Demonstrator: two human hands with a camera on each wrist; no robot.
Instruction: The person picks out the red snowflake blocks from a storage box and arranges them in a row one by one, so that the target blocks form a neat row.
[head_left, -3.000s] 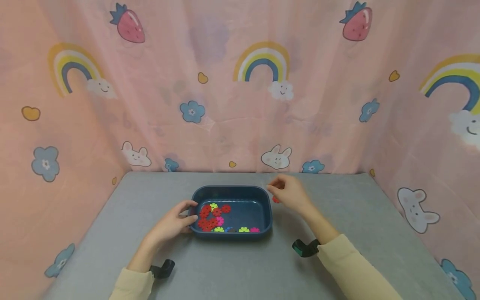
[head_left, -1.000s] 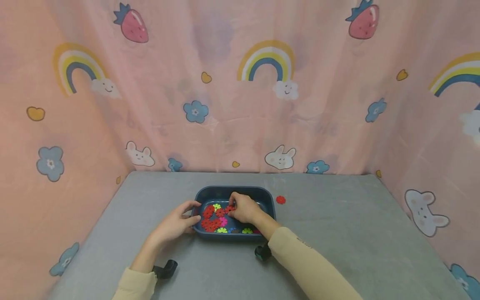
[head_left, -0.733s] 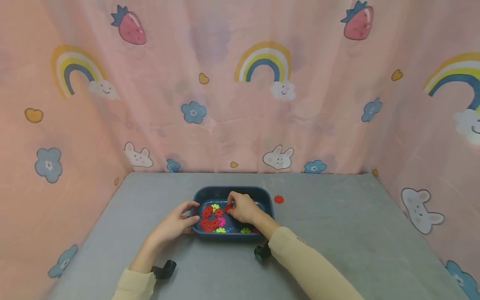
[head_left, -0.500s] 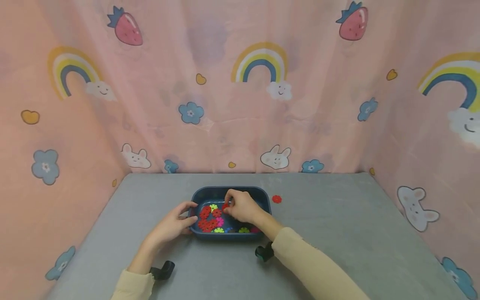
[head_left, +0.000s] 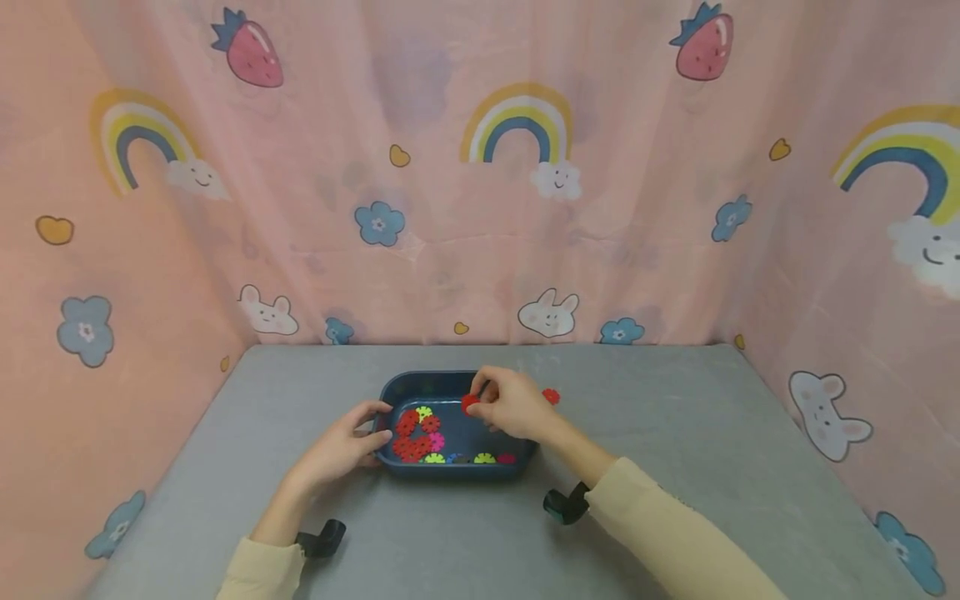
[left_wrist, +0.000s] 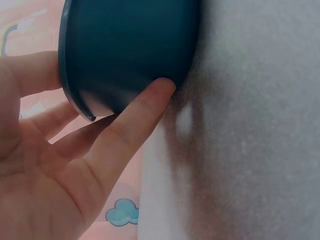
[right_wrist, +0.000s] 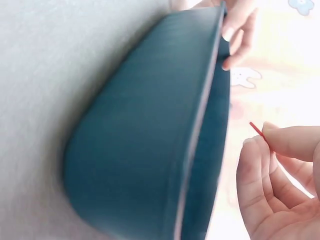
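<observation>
While the left hand grips the blue tray at one end, the right hand pinches a red disc above it; another disc lies on the table.

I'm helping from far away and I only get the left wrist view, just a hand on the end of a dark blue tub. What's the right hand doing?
Observer: The right hand is pinching a red snowflake disc.
Child: Cool! My camera only shows the outside of the dark blue tub. Is anything in it?
Observer: Yes, more snowflake discs, most of them in the half nearest the left hand.
Child: Is there one outside the tub too?
Observer: Yes, a second red snowflake disc lies on the grey table, off the tub's right end and partly hidden by the right hand in the head view.
</observation>
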